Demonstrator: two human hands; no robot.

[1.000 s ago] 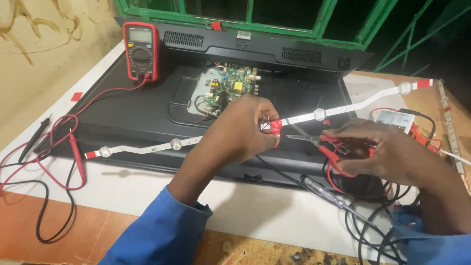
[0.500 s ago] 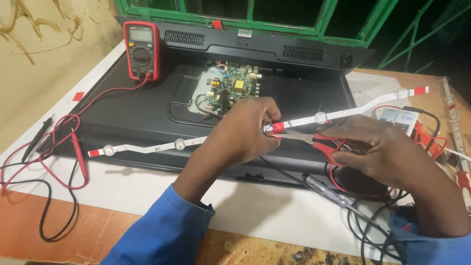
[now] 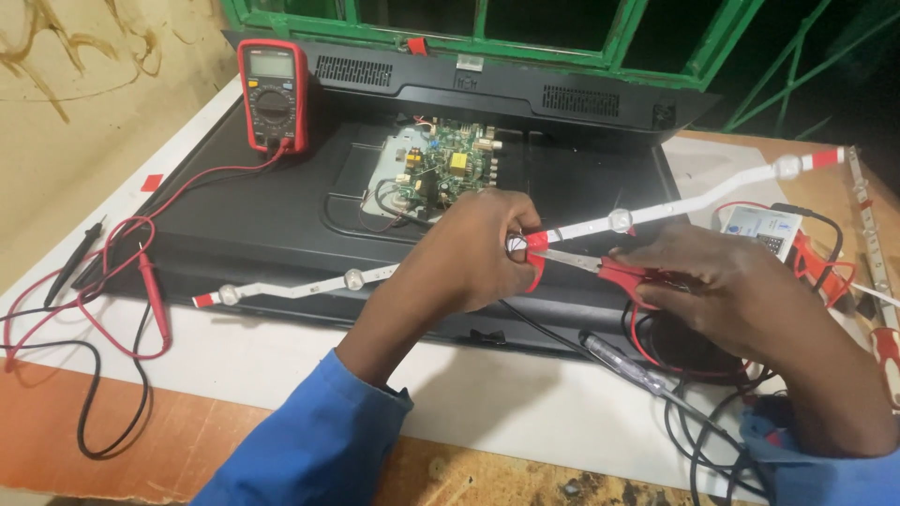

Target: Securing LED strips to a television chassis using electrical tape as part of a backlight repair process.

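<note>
Single view, from the camera on my head. It looks forward and steeply down across the white tabletop (image 3: 525, 412), close enough that my blue sleeves leave the frame at the bottom edge. My left hand (image 3: 473, 253) sits just left of centre, my right hand (image 3: 727, 290) right of centre; both are near the lens and large. The black flat television back panel (image 3: 281, 215) fills the middle band, running to the upper right. The red handheld multimeter (image 3: 273, 94) stands upper left, farther off. The green window frame (image 3: 619, 37) crosses the top edge, marking the far limit. No second view shares this scene.
</note>
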